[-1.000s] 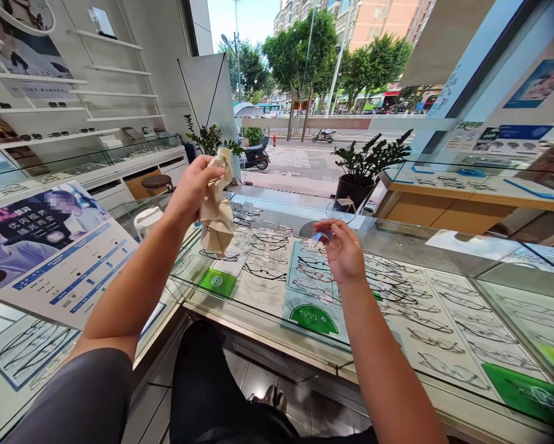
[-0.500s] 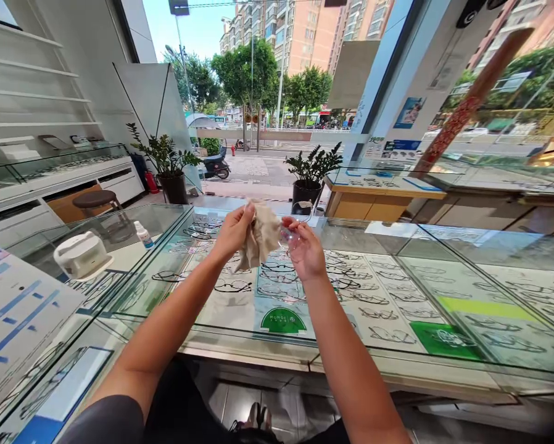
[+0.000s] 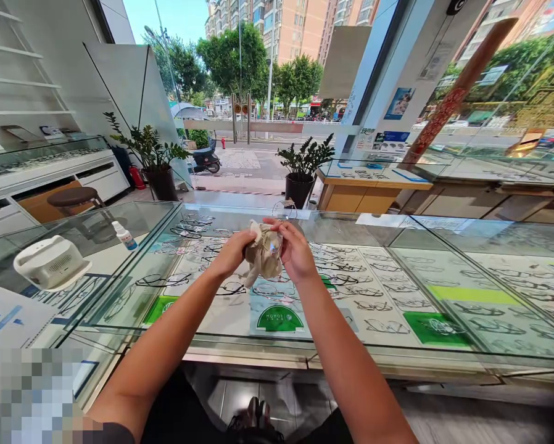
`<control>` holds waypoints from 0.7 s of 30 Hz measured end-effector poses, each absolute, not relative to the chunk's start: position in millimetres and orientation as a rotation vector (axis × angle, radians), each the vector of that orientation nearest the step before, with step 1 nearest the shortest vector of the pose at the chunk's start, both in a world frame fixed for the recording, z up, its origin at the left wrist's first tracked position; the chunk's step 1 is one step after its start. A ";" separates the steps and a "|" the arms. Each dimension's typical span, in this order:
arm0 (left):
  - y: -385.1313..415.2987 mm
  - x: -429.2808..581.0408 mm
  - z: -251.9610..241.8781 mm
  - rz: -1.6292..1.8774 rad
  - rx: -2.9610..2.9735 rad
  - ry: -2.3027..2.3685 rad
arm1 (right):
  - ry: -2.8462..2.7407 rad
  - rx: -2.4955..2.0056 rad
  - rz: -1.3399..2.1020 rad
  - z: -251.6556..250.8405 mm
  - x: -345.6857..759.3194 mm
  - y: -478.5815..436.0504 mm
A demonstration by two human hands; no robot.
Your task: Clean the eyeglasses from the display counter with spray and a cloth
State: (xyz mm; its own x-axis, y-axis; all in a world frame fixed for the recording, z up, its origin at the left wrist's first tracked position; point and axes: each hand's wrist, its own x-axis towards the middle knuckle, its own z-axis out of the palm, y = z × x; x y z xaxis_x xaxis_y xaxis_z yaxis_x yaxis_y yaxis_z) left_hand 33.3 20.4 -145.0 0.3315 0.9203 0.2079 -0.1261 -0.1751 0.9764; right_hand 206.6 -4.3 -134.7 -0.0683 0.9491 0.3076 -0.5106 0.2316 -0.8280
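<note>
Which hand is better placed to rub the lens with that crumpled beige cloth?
Left, probably: the left hand grips the crumpled beige cloth, bunched against the thin-framed clear glasses, while the right hand pinches them.

The person wears a grey short sleeve [image 3: 115,433], seen only as a narrow strip at the left shoulder. From it the left arm [image 3: 166,345] runs bare down to the left hand [image 3: 233,250]. The right arm [image 3: 346,357] is bare along all of its visible length to the right hand [image 3: 297,254], with its sleeve out of view. Below the arms are black trousers [image 3: 179,410], and between the legs is a dark shoe [image 3: 255,418] with pale laces or trim, too small to tell which.
</note>
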 end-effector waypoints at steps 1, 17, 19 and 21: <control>18.5 33.6 -143.0 1.119 1.410 0.736 | -1.042 -0.543 1.313 -134.6 206.3 -4.7; 5.0 40.7 -140.4 0.878 1.335 0.515 | -1.185 -0.478 1.376 -138.1 200.2 -9.8; 2.4 44.1 -140.1 0.923 1.330 0.527 | -1.211 -0.483 1.387 -136.6 199.2 -11.8; 0.2 48.9 -140.0 1.011 1.323 0.549 | -1.215 -0.481 1.386 -134.9 198.3 -13.4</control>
State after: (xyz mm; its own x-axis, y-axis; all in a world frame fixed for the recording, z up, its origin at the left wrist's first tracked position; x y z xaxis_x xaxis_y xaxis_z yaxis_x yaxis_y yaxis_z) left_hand 48.9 0.2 -140.0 0.4918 0.8460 0.2061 -0.2881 -0.0652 0.9554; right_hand 198.3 -13.4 -134.9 -0.2435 0.9013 0.3583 -0.4731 0.2121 -0.8551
